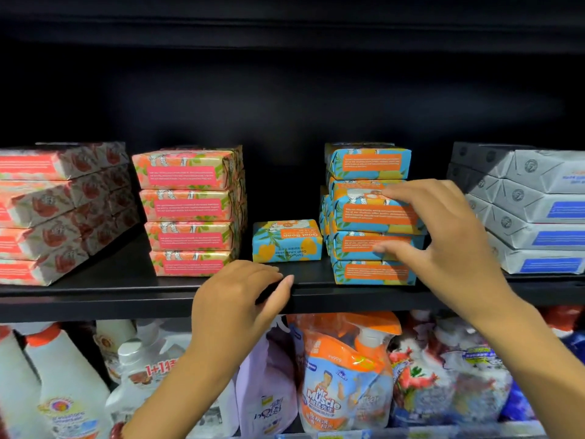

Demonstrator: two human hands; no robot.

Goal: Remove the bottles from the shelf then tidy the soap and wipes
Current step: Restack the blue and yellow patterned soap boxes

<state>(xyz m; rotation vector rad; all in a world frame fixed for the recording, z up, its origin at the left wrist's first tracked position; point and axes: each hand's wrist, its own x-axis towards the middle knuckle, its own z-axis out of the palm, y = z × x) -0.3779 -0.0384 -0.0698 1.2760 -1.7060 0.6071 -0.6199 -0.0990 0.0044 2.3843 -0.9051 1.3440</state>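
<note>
On the black shelf (126,280) stand stacks of wrapped soap bars. A blue and orange stack (370,172) rises right of centre, its bars slightly askew. My right hand (443,236) reaches over it, fingers spread, fingertips touching the upper bars and thumb against a lower bar. One loose blue soap bar (286,240) lies flat just left of that stack. My left hand (240,299) hovers at the shelf's front edge below the loose bar, fingers loosely curled, holding nothing. No bottles stand on this shelf.
A pink floral soap stack (190,210) and a red-and-white stack (57,210) fill the left side. Grey soap packs (531,210) sit at the right. The lower shelf holds white bottles (63,384), a purple pouch (269,391) and an orange spray refill pack (345,375).
</note>
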